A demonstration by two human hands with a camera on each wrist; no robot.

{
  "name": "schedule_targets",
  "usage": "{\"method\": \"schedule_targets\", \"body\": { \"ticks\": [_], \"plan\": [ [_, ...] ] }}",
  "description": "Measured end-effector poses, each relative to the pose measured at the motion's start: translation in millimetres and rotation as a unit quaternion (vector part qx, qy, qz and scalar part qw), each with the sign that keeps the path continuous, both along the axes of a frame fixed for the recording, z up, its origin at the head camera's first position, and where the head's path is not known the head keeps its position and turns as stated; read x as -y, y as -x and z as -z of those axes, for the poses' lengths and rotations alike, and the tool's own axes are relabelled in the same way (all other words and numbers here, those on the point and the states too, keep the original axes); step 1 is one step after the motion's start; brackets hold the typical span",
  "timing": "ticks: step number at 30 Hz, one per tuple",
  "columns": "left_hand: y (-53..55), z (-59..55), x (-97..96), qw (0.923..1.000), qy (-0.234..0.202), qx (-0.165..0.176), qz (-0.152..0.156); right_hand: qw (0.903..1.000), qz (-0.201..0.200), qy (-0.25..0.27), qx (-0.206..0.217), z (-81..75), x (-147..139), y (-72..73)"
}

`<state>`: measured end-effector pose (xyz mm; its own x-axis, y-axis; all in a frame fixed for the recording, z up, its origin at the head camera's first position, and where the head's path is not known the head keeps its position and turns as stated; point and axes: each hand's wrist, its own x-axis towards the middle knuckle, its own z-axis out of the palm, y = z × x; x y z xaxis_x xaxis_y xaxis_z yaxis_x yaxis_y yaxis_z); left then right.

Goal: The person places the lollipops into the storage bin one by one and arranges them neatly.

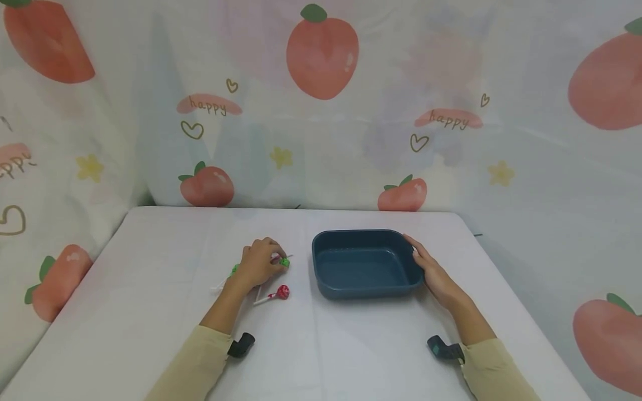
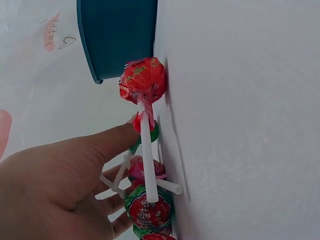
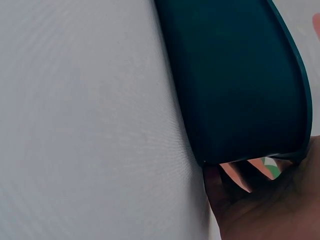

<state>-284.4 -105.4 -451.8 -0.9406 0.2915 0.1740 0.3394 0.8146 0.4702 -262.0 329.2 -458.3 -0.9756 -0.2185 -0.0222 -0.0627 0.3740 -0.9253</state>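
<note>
Here, at the left, a beige fabric sleeve [image 1: 193, 356] with a small black wrist device [image 1: 242, 345] reaches in over a white cloth-covered table [image 1: 125, 312]. Its left hand [image 1: 258, 262] is bent down over a small group of lollipops. A lollipop in a green wrapper with a white stick [image 1: 234, 269] shows at the hand's outer edge, partly hidden by it. At the fingertips, thumb and forefinger pinch a round green-wrapped lollipop [image 1: 285, 262]; how firmly, one cannot tell. Just nearer the person, apart from the fingers, a red-wrapped lollipop with a white stick [image 1: 283, 292] lies on the cloth, its head pointing to the right. The left wrist view shows a printed green-and-red wrapped lollipop [image 2: 149, 207] close by the lower fingers. Right of the group, well clear of the left hand, stands a dark teal rectangular container with rounded corners [image 1: 366, 292], upright and bare inside. The right hand [image 1: 436, 275] touches its right end, fingers laid fairly straight along the outer wall. Farthest right come a second beige sleeve [image 1: 496, 367] and another black device [image 1: 443, 349].
</note>
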Motion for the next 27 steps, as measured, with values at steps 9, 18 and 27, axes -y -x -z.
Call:
{"method": "schedule_targets", "body": {
  "ticks": [9,18,27],
  "plan": [
    [1.4,3.7,0.7,0.9999,-0.005,-0.012,-0.005,0.9998,0.004,-0.018,0.0,1.7,-0.6,0.5],
    [-0.9,0.9,-2.1,0.9985,-0.054,0.001,0.007,0.9998,0.006,-0.018,-0.003,1.3,0.1,-0.4],
    [1.6,-5.1,-3.4,0.9946,-0.098,0.019,0.028,0.9994,0.012,-0.031,-0.005,1.7,0.7,0.7]
  ]
}}
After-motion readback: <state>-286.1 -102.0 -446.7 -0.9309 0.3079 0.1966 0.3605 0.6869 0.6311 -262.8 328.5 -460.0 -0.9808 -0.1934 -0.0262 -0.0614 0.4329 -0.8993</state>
